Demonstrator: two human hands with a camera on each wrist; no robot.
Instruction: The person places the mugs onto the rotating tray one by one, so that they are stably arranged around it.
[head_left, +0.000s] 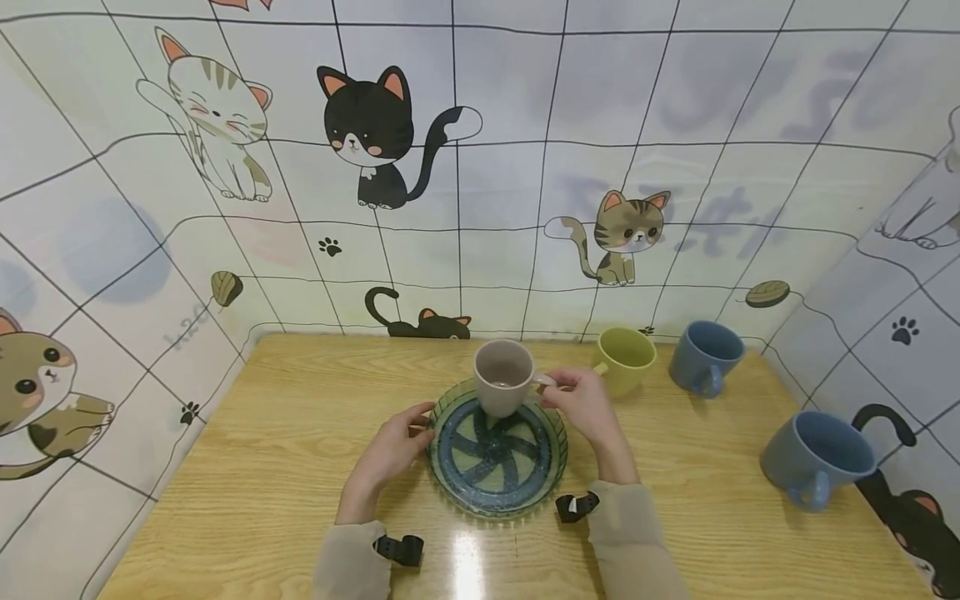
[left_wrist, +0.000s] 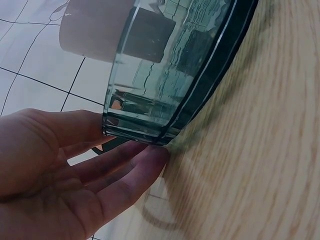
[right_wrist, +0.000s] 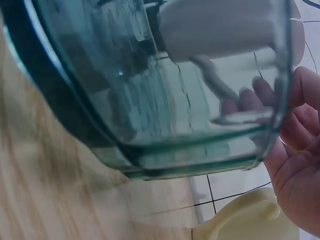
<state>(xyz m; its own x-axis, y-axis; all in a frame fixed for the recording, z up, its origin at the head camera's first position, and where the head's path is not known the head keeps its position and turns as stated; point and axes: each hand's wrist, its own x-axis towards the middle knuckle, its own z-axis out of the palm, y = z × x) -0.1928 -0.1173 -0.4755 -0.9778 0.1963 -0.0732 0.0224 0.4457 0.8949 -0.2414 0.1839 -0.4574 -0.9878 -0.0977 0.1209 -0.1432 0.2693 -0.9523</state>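
Observation:
A greenish glass bowl (head_left: 495,492) with a blue pinwheel pattern sits on the wooden table. My left hand (head_left: 392,446) holds its left edge; in the left wrist view the thumb is at the rim and the fingertips (left_wrist: 156,154) lie against the outer wall. With my right hand (head_left: 588,408) I grip the handle of a pale greyish-pink mug (head_left: 504,371) above the bowl's far side. Through the glass in the right wrist view, that mug (right_wrist: 215,30) and the fingers on its handle show. Whether its base touches the bowl, I cannot tell.
A yellow-green mug (head_left: 626,358) stands just beyond my right hand. Farther right are a blue mug (head_left: 705,354) at the back and another blue mug (head_left: 813,454) near the table's right edge. A cat-patterned cloth (head_left: 510,192) rises behind the table (head_left: 262,467).

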